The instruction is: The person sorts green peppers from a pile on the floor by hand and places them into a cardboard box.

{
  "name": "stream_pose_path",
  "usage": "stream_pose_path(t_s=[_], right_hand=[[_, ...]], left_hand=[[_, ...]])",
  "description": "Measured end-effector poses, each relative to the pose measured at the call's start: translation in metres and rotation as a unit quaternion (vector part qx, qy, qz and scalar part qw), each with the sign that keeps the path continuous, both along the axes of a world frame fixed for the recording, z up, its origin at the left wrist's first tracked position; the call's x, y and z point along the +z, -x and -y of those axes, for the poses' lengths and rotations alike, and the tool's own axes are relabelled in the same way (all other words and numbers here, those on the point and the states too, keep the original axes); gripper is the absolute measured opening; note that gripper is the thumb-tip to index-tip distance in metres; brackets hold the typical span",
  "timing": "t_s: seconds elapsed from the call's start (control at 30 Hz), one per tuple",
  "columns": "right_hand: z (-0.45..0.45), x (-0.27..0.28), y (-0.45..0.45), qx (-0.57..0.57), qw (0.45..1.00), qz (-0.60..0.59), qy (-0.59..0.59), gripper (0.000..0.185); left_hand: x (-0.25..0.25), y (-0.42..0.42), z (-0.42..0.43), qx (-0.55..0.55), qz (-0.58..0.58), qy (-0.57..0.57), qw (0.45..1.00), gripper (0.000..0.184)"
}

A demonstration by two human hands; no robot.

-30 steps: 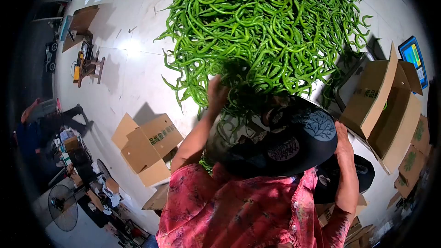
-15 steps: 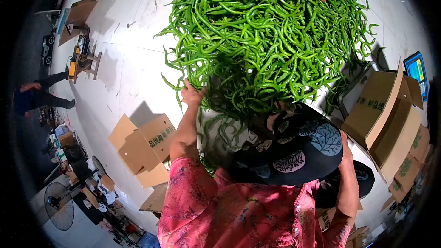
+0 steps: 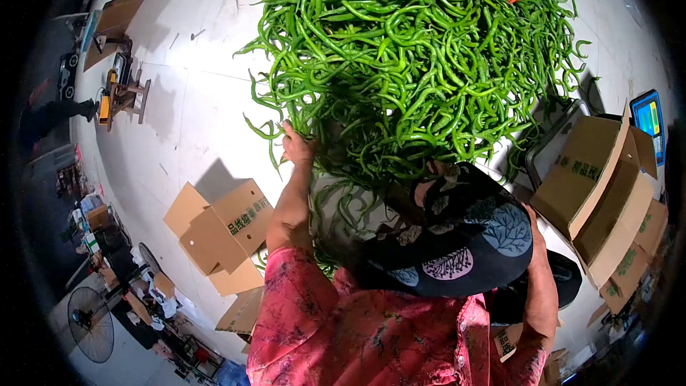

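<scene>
Green chillies (image 3: 429, 50): heaped just beyond and right of the left hand (image 3: 297, 147).
Left grip: cannot tell closure or hold.
Right hand (image 3: 536, 234): against patterned trousers (image 3: 475, 239), grip hidden.
Shift: left hand has moved outward; edge chillies seem within reach.

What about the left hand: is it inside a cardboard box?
No, the left hand is at the edge of the green pepper pile.

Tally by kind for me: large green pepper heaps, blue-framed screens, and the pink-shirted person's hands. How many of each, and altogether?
Large green pepper heap: 1
Blue-framed screen: 1
Hands, left hand and right hand: 2
Total: 4
</scene>
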State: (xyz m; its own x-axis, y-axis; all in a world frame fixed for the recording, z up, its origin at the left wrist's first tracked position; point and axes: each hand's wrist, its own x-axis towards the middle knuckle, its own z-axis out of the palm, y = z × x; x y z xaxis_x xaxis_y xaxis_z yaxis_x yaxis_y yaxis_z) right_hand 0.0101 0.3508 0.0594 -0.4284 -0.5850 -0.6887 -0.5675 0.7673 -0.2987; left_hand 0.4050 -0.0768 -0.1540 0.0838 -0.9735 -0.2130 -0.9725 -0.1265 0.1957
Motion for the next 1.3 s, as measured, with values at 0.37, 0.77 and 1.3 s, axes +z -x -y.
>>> stream_pose_path(t_s=[0.37, 0.77, 1.3], right_hand=[[0.066, 0.037, -0.005, 0.16, 0.981, -0.033, -0.106, 0.044], [0.08, 0.033, -0.003, 0.219, 0.968, -0.069, -0.099, 0.056], [0.103, 0.112, 0.011, 0.14, 0.98, -0.018, 0.143, 0.048]], left_hand=[[-0.004, -0.001, 0.006, -0.035, 0.035, 0.017, 0.999, 0.108], [0.037, -0.038, 0.011, -0.022, -0.194, 0.033, 0.98, 0.065], [0.368, 0.121, -0.008, -0.072, -0.691, -0.256, 0.672, 0.048]])
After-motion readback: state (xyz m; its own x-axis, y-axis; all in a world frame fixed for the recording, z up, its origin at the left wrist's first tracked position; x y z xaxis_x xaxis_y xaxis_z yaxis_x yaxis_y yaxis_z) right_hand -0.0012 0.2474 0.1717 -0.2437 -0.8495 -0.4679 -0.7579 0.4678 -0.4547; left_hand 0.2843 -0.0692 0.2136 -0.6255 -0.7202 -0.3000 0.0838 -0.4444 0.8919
